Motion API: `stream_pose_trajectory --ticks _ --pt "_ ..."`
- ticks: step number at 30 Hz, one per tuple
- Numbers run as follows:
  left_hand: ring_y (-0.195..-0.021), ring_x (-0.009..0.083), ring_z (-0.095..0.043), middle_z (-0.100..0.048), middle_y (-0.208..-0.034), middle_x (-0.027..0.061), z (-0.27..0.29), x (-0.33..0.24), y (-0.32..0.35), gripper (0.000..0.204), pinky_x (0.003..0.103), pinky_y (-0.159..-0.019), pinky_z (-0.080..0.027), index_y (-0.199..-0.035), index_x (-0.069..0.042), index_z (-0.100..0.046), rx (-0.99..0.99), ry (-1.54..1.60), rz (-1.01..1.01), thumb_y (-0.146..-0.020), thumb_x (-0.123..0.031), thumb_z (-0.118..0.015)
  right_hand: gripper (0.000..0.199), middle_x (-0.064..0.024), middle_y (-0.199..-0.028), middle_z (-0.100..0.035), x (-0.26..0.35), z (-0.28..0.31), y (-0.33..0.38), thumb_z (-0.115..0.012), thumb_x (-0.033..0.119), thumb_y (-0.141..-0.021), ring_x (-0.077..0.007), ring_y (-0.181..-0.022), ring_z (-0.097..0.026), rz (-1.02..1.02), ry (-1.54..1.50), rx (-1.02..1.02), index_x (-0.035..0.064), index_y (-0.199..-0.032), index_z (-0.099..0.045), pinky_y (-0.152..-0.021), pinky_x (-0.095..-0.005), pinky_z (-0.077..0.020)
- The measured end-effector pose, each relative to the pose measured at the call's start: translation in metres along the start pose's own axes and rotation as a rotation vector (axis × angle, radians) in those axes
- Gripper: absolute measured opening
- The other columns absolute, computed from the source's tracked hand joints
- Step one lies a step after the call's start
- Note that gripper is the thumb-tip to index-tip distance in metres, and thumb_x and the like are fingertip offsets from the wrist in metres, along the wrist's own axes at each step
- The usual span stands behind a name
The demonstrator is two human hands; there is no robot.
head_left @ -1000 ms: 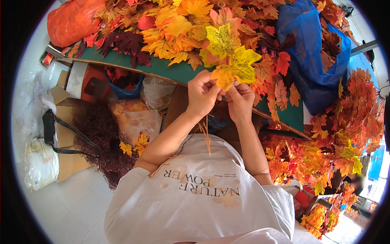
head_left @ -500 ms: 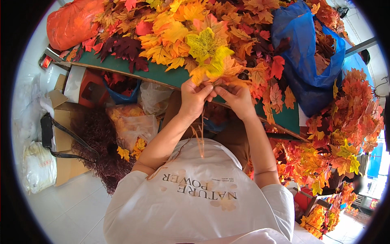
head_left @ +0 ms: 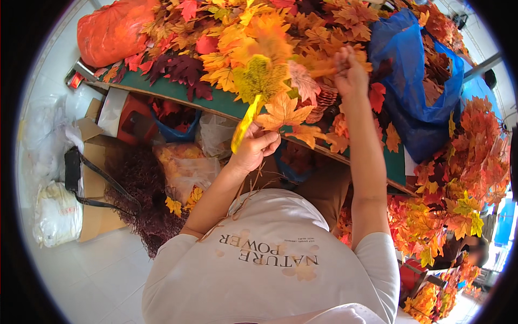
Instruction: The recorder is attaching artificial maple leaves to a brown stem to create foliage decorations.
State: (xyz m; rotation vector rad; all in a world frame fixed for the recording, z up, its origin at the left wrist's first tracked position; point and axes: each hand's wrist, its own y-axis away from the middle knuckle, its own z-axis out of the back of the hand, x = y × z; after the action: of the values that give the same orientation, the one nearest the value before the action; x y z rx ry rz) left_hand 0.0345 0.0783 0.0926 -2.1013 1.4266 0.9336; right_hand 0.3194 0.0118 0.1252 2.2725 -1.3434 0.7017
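Note:
My left hand (head_left: 253, 149) is closed in a pinch on a spray of artificial maple leaves, just in front of the table edge. The spray has a yellow-green leaf (head_left: 261, 79), a bright yellow leaf turned edge-on, and an orange leaf (head_left: 284, 112); thin brown strands hang below the hand. My right hand (head_left: 352, 74) is held apart over the leaf pile (head_left: 345, 19), its fingers loosely spread and slightly blurred. Orange leaves lie right beside its fingers; I see none clearly gripped. A brown pine cone (head_left: 325, 101) sits between the two hands.
Leaves cover the green tabletop (head_left: 178, 90). An orange-red bag (head_left: 114, 33) stands far left, a blue plastic bag (head_left: 399, 65) of leaves at right. Leaf garlands (head_left: 475, 156) hang farther right. Below left are a cardboard box (head_left: 100, 216), dark purple tangled strands (head_left: 140, 200) and plastic bags (head_left: 189, 167).
My right hand has let go near the stems and moved up and right to the leaf pile. My left hand, still holding the spray, has come lower and slightly left.

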Motion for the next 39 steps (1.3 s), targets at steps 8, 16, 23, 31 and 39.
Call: stream_pose_trajectory --ticks 8,16,23,31,39 --pt "-0.079 0.0117 -0.060 -0.057 -0.088 0.0030 0.021 -0.006 -0.016 0.014 0.024 -0.070 -0.055 -0.104 -0.003 -0.055 -0.077 0.306 -0.123 -0.090 -0.001 -0.054 0.041 -0.0116 -0.086 -0.067 0.056 -0.046 0.037 -0.067 0.030 -0.084 -0.0204 -0.088 -0.065 0.118 1.943 0.261 -0.0033 -0.106 -0.062 -0.072 -0.0321 -0.0497" --pt "-0.081 0.0149 -0.062 -0.058 -0.089 0.0056 -0.008 -0.011 -0.021 0.008 0.031 -0.077 -0.055 -0.096 -0.003 -0.052 -0.162 0.174 -0.337 -0.090 -0.004 -0.056 0.037 -0.0152 -0.079 -0.067 -0.038 -0.005 0.211 -0.069 0.015 -0.081 -0.0179 -0.068 -0.065 -0.121 1.188 0.589 -0.0079 -0.109 -0.057 -0.061 -0.0292 -0.0513" --pt "-0.085 0.0151 -0.061 -0.059 -0.091 0.0057 0.004 0.001 0.009 0.020 0.029 -0.080 -0.052 -0.107 -0.003 -0.053 -0.201 0.060 -0.279 -0.088 -0.002 -0.059 0.025 -0.0094 -0.070 -0.061 -0.065 0.009 0.222 -0.061 0.002 -0.083 -0.0134 -0.062 -0.060 0.056 1.108 0.472 -0.0036 -0.108 -0.059 -0.056 -0.0272 -0.0494" --pt "-0.085 0.0158 -0.064 -0.064 -0.090 0.0077 0.016 0.022 0.038 0.025 0.027 -0.078 -0.054 -0.109 -0.001 -0.054 -0.324 0.150 -0.215 -0.086 -0.003 -0.062 0.034 -0.0060 -0.088 -0.057 -0.086 0.015 0.212 -0.063 0.000 -0.071 -0.0164 -0.061 -0.056 1.253 1.571 0.580 0.0019 -0.104 -0.064 -0.051 -0.0260 -0.0465" --pt "-0.075 0.0132 -0.063 -0.061 -0.084 0.0047 0.033 0.027 0.039 0.010 0.026 -0.067 -0.053 -0.096 -0.008 -0.054 -0.429 0.304 -0.003 -0.090 -0.014 -0.058 0.041 -0.0059 -0.095 -0.056 -0.089 0.018 0.216 -0.068 0.015 -0.072 -0.0155 -0.066 -0.058 1.179 1.654 1.058 0.0002 -0.109 -0.063 -0.055 -0.0253 -0.0478"
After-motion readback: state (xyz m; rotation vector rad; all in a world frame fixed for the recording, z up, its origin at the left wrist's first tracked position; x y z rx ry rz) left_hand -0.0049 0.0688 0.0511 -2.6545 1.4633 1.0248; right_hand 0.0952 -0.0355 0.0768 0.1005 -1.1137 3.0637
